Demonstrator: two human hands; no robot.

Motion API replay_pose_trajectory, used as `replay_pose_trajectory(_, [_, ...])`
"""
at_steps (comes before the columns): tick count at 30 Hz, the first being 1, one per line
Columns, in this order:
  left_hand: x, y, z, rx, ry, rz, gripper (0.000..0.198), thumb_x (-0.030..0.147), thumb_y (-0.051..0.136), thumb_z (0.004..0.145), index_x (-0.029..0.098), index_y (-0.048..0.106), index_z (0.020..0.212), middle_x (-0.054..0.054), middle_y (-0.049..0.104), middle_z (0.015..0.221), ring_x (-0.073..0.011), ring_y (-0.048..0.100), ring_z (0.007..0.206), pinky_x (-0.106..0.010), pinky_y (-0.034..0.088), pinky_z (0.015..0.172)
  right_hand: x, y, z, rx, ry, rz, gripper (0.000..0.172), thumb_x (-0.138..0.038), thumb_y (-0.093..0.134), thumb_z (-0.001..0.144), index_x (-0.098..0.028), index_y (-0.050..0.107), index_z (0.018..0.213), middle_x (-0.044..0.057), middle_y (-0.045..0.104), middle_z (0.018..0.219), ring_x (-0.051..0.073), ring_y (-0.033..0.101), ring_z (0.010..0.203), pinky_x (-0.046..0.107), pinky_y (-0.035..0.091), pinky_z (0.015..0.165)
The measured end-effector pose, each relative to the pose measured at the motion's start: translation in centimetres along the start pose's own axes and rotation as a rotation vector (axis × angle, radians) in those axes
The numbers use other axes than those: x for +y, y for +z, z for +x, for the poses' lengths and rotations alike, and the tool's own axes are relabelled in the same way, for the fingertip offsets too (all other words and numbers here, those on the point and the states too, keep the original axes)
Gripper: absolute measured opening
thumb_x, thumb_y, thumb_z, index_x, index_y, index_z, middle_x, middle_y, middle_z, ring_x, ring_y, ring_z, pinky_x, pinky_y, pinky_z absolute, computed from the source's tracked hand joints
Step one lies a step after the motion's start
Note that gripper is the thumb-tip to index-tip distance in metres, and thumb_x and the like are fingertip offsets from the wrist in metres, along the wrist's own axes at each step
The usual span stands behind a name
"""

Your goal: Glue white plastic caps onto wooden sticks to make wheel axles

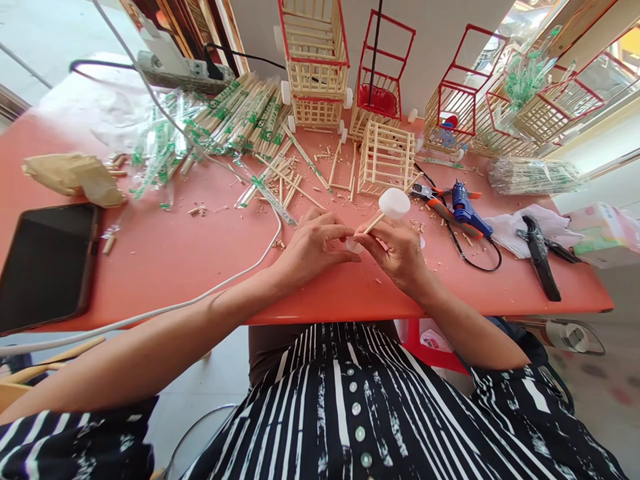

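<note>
My right hand (pixel 397 250) is closed around a short wooden stick (pixel 375 223). A round white wheel (pixel 394 203) sits on the stick's upper end, tilted toward the camera. Near the stick's lower end, a small whitish disc (pixel 353 245) shows between my two hands. The thumb and fingertips of my left hand (pixel 320 243) close on that disc; whether it is fixed to the stick is hidden by my fingers. Just beyond my hands stands a small cage-like basket (pixel 385 160) of glued wooden sticks.
Wrapped chopsticks (pixel 245 113) and loose sticks lie behind my left hand. Red-trimmed stick carts (pixel 317 60) line the wall. Right of me are pliers (pixel 430 197), a blue glue gun (pixel 467 210) and a black-handled tool (pixel 543 260). A white cable (pixel 210 293) and tablet (pixel 47 263) lie left.
</note>
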State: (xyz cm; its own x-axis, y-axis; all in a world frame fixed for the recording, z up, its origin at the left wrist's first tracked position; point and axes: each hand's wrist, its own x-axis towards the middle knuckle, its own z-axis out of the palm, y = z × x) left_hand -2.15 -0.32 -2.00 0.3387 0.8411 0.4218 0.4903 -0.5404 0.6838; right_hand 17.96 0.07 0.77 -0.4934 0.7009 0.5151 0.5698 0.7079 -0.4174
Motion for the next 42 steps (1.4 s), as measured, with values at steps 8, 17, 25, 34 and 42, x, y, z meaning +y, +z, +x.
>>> replay_pose_trajectory(8, [0.5, -0.5, 0.2, -0.031, -0.053, -0.023, 0.016, 0.032, 0.085, 0.082, 0.022, 0.080, 0.094, -0.003, 0.072, 0.092, -0.0216, 0.058, 0.096, -0.034, 0.046, 0.089, -0.1, -0.2, -0.1, 0.035, -0.014, -0.007, 0.032, -0.042, 0.055, 0.105, -0.019, 0.073, 0.091, 0.005, 0.073, 0.084, 0.017, 0.062, 0.078, 0.029, 0.043, 0.074])
replay_pose_trajectory(17, [0.4, -0.5, 0.1, -0.112, -0.093, 0.062, 0.017, 0.038, 0.081, 0.085, 0.026, 0.083, 0.098, -0.006, 0.069, 0.098, -0.0271, 0.052, 0.105, -0.040, 0.040, 0.095, 0.0, 0.3, -0.3, -0.036, 0.022, 0.009, 0.041, -0.050, 0.052, 0.104, -0.019, 0.072, 0.086, 0.004, 0.071, 0.079, 0.016, 0.060, 0.072, 0.028, 0.041, 0.072])
replay_pose_trajectory(25, [0.1, -0.2, -0.3, -0.128, -0.051, 0.161, 0.018, 0.044, 0.075, 0.090, 0.027, 0.082, 0.093, -0.006, 0.067, 0.101, -0.0274, 0.051, 0.103, -0.042, 0.037, 0.091, 0.4, 0.7, -0.8, -0.089, 0.066, 0.047, 0.037, -0.044, 0.053, 0.105, -0.018, 0.072, 0.087, 0.005, 0.073, 0.082, 0.016, 0.062, 0.076, 0.028, 0.043, 0.073])
replay_pose_trajectory(34, [0.5, -0.8, -0.2, -0.167, -0.096, 0.160, 0.018, 0.039, 0.079, 0.087, 0.024, 0.081, 0.097, -0.006, 0.071, 0.106, -0.0297, 0.053, 0.110, -0.044, 0.040, 0.098, 0.3, 0.8, -0.8, -0.158, 0.131, 0.082, 0.036, -0.044, 0.053, 0.105, -0.019, 0.071, 0.086, 0.007, 0.075, 0.087, 0.018, 0.064, 0.079, 0.030, 0.044, 0.076])
replay_pose_trajectory(42, [0.6, -0.8, -0.1, -0.154, -0.095, 0.139, 0.016, 0.035, 0.071, 0.094, 0.023, 0.080, 0.097, -0.006, 0.073, 0.101, -0.0282, 0.057, 0.109, -0.044, 0.039, 0.100, 0.3, 0.8, -0.7, -0.180, 0.135, 0.059, 0.039, -0.046, 0.051, 0.106, -0.018, 0.072, 0.088, 0.008, 0.075, 0.087, 0.019, 0.064, 0.080, 0.031, 0.042, 0.076])
